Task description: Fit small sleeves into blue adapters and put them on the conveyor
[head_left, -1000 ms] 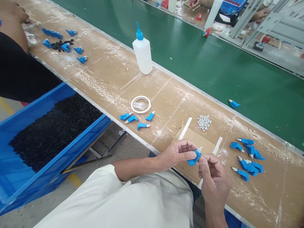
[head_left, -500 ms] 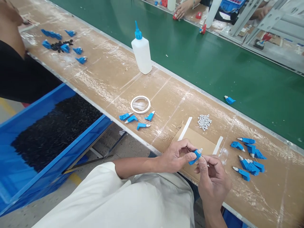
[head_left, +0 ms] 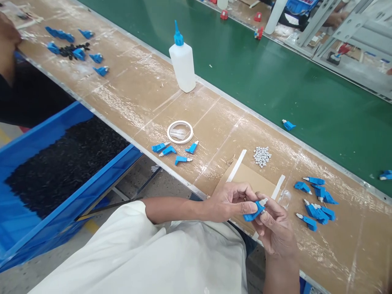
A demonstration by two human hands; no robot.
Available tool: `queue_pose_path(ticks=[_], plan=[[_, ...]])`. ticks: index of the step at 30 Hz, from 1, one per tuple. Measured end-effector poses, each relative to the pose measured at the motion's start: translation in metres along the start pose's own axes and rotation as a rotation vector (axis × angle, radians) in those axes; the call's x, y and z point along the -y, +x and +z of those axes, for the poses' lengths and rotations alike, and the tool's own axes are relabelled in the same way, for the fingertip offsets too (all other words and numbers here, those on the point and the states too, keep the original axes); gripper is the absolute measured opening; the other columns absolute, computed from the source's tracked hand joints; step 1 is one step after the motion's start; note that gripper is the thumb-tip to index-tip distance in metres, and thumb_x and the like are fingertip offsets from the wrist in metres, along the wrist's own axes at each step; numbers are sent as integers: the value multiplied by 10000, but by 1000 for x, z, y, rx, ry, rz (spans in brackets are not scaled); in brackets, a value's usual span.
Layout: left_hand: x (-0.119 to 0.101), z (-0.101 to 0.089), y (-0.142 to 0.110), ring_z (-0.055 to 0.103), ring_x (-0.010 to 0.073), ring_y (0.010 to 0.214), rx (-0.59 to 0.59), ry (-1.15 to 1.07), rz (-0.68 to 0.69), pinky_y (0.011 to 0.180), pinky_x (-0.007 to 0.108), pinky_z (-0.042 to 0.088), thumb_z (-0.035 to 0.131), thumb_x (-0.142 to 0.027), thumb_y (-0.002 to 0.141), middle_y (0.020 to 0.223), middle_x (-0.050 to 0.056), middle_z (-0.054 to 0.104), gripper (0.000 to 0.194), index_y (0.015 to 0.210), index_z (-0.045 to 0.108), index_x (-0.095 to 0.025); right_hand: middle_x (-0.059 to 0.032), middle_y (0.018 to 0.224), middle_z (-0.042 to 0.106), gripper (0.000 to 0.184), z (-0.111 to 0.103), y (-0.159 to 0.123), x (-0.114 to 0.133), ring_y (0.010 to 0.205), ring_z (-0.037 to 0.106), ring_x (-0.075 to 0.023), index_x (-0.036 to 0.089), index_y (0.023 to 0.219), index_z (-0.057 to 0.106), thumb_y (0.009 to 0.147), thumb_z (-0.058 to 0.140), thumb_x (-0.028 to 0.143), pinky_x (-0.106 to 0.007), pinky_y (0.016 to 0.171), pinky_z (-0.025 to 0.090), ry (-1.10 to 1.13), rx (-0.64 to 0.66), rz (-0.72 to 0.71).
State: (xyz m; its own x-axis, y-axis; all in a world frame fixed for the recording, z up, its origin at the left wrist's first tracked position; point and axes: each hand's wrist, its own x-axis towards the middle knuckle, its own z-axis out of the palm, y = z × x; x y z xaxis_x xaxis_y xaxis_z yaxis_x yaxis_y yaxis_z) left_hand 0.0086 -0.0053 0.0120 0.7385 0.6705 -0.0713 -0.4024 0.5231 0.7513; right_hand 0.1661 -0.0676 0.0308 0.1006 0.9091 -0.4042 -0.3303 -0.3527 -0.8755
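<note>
Head view: between four and five o'clock, the left hand's (head_left: pixel 226 203) fingers are closed in a pinch on a blue piece (head_left: pixel 252 215) with a pale tip (head_left: pixel 263 201), by the near edge of the worktop (head_left: pixel 214 122). The right hand's (head_left: pixel 278 229) fingers curl against its right end; whether they grip it cannot be told. Steady work likely depends on a firm left pinch, with right fingers light and clear of the tip. The piece's underside is hidden; at three o'clock, another blue part (head_left: pixel 386 175) is cut off.
</note>
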Motion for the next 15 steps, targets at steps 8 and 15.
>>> queue_pose_path(ticks=[8, 15], plan=[[-10, 6, 8, 571, 98, 671, -15, 33, -53, 667, 247, 457, 815, -586, 728, 757, 18, 631, 504, 819, 583, -148, 13, 671, 488, 387, 2, -2, 3, 489, 393, -84, 204, 831, 762, 667, 844, 545, -189, 344, 379, -49, -4, -37], [-37, -1, 39, 526, 84, 592, -129, -1, -128, 572, 222, 441, 822, -479, 710, 699, -3, 595, 417, 818, 593, -147, -20, 826, 605, 601, -28, -16, 12, 604, 508, -112, 279, 1216, 740, 664, 887, 465, -212, 464, 467, -127, -226, -241]])
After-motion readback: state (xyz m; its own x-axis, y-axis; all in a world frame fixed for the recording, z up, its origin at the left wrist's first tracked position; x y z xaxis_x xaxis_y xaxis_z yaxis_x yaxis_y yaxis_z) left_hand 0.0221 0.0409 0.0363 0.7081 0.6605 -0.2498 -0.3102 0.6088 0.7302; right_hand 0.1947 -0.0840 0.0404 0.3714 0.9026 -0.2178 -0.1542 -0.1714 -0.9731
